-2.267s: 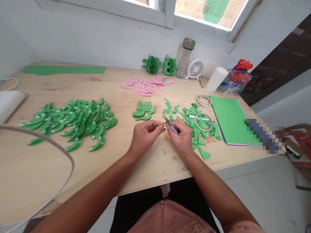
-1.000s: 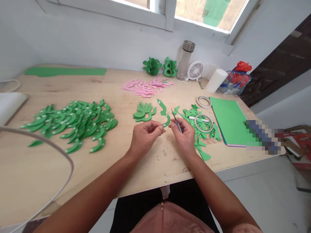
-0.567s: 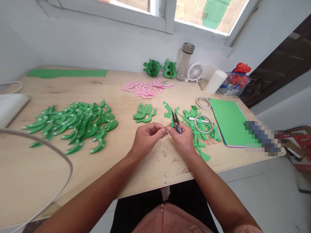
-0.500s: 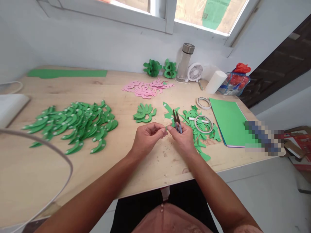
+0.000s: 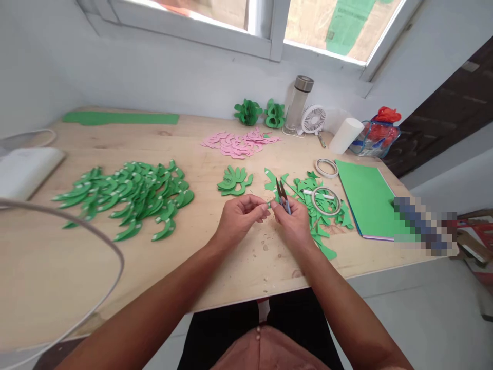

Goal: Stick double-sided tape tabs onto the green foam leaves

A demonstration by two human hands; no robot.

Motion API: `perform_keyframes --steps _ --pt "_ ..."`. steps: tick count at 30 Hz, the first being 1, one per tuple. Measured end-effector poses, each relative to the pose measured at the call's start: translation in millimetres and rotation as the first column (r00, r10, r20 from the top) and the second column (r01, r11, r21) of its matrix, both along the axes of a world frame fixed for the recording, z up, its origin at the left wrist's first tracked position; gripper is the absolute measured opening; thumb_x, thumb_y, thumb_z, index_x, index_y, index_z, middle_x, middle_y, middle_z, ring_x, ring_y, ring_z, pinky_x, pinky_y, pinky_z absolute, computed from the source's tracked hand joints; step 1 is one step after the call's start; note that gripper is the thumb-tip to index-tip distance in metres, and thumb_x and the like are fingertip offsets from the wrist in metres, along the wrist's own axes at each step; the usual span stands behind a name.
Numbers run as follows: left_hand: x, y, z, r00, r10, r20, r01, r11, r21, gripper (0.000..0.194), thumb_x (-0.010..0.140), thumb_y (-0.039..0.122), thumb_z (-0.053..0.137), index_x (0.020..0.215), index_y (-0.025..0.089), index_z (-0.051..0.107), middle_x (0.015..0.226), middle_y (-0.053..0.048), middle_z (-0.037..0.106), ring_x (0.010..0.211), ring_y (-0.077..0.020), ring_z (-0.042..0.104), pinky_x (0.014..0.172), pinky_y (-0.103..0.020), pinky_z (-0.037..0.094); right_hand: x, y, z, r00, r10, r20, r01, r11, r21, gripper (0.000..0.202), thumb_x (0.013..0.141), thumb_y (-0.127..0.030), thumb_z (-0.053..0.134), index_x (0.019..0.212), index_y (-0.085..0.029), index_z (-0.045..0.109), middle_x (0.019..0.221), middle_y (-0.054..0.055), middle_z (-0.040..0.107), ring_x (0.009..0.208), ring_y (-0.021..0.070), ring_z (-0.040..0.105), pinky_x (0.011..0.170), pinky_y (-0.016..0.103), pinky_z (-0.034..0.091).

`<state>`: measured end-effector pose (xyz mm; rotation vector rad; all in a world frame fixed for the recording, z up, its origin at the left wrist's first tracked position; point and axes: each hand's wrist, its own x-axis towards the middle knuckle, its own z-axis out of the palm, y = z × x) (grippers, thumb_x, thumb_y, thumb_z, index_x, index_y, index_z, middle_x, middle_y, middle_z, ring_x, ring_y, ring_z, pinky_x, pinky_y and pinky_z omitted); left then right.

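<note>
Thumb and fingers of my left hand (image 5: pixel 242 218) pinch one end of a tiny green paper piece (image 5: pixel 269 204). My right hand (image 5: pixel 293 221) holds dark-bladed scissors (image 5: pixel 283 196), blades pointing away, while its thumb and finger touch the same small piece. Beyond my left hand lies a small cluster of green petal shapes (image 5: pixel 233 181). Green paper scraps (image 5: pixel 327 252) lie right of my right hand, with a tape roll (image 5: pixel 326 201) on top. A large heap of curved green pieces with small white patches (image 5: pixel 134 192) spreads at the left.
Pink cutouts (image 5: pixel 241 143) lie mid-table, with two folded green paper shapes (image 5: pixel 248 112) behind. A bottle (image 5: pixel 298 103), a small fan (image 5: pixel 313 119) and a white roll (image 5: pixel 346 135) stand at the back. Green sheets (image 5: pixel 370 200) lie right; a cable (image 5: pixel 115 252) curves at the left.
The view has shifted, so the table's contents appear a little further right and mostly lower. Both hands remain close together at the small green piece, with the scissors still in my right hand.
</note>
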<state>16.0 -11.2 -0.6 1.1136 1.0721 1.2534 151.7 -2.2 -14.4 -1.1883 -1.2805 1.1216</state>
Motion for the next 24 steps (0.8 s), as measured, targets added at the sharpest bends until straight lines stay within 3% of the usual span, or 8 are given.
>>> perform_keyframes --steps 7,13,20,24 --pt "-1.1 1.8 0.9 0.999 -0.026 0.032 0.026 1.000 -0.003 0.012 0.068 0.025 0.067 0.066 0.015 0.062 0.057 0.000 0.064 0.053 -0.0102 0.057 0.054 -0.022 0.047 1.9 0.3 -4.6 0.995 -0.045 -0.088 0.045 0.999 -0.004 0.030 0.077 -0.037 0.065 0.060 -0.018 0.049 0.050 -0.007 0.039 0.047 0.0067 0.031 0.046 0.022 0.021" --pt "-20.3 11.2 10.4 0.998 0.068 -0.010 -0.068 0.997 -0.028 0.015 0.068 0.028 0.067 0.065 0.015 0.061 0.054 0.000 0.063 0.051 -0.0103 0.055 0.052 -0.023 0.045 3.6 0.6 -0.1 0.986 -0.079 -0.149 0.075 0.997 -0.034 0.024 0.077 -0.039 0.065 0.081 -0.016 0.064 0.051 -0.008 0.039 0.046 0.0067 0.030 0.045 0.022 0.021" --pt "-72.9 8.9 43.7 0.971 0.060 -0.233 -0.077 0.995 -0.065 0.015 0.066 0.029 0.066 0.066 0.016 0.060 0.053 0.001 0.060 0.049 -0.0101 0.052 0.050 -0.022 0.041 3.9 0.9 0.4 0.981 -0.084 -0.173 0.074 0.995 -0.063 0.024 0.076 -0.039 0.066 0.082 -0.016 0.065 0.051 -0.007 0.039 0.046 0.0071 0.030 0.045 0.022 0.021" --pt "-120.4 -2.2 34.5 0.923 0.064 -0.379 -0.131 0.979 -0.155 0.017 0.066 0.034 0.064 0.064 0.019 0.056 0.048 0.002 0.055 0.045 -0.0099 0.046 0.047 -0.023 0.037 3.3 1.2 0.0 0.985 -0.061 -0.163 0.054 0.997 -0.050 0.023 0.077 -0.038 0.065 0.082 -0.016 0.065 0.051 -0.008 0.038 0.046 0.0071 0.030 0.046 0.023 0.020"
